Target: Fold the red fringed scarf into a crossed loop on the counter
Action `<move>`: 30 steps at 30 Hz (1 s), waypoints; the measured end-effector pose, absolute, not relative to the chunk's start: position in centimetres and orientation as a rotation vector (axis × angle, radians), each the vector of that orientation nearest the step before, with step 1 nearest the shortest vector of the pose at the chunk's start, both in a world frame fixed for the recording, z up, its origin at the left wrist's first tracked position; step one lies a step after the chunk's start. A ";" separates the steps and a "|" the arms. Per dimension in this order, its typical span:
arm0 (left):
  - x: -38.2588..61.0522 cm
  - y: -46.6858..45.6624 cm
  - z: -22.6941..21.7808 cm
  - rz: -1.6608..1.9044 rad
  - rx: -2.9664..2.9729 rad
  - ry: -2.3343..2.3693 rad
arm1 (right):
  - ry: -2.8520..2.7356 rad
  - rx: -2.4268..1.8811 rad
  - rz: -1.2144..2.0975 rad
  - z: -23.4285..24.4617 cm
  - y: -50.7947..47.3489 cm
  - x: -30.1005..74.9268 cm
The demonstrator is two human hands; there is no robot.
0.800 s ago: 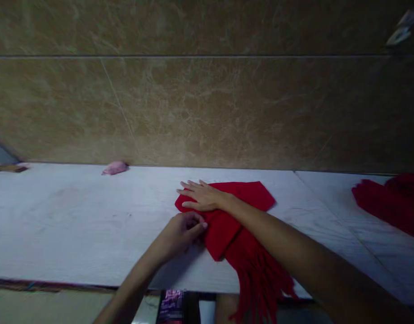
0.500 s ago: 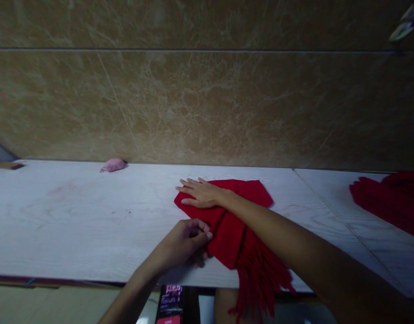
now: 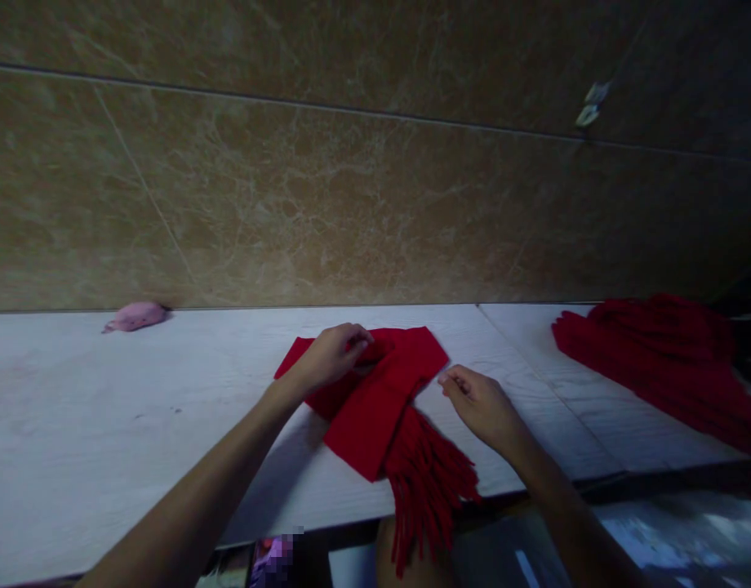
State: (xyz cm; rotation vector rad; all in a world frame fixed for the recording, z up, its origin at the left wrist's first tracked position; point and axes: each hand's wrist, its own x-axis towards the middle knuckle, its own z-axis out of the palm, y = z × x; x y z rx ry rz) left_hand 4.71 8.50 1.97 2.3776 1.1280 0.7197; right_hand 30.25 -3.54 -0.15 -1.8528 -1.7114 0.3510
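"Where's the scarf?"

"On the white table, folded, its fringe hanging past the front edge."

"How should it handle?"

"Light, soft and limp, I'd judge, probably neither slippery nor fragile. Best held by the folded edges, layers pinched together, not by the fringe."

"Its look?"

"Plain bright red, a flat length slanting across, ending in ropy tassels."

"The hands?"

"Left hand curled over the scarf; whether it grips, I can't tell. Right hand just beside the right corner, fingers drawn narrow, nothing seen in them."
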 end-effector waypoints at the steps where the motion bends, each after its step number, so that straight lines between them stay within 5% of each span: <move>1: 5.9 9.6 1.7 0.679 2.441 1.086 | -1.698 -1.928 0.375 -0.7 -3.5 31.3; 19: 6.3 11.7 -2.3 0.190 2.769 1.028 | -1.908 -2.175 0.217 -0.5 10.7 31.7; 30: 5.7 10.4 -0.2 0.501 2.768 1.042 | -1.807 -2.032 0.024 1.0 7.0 32.2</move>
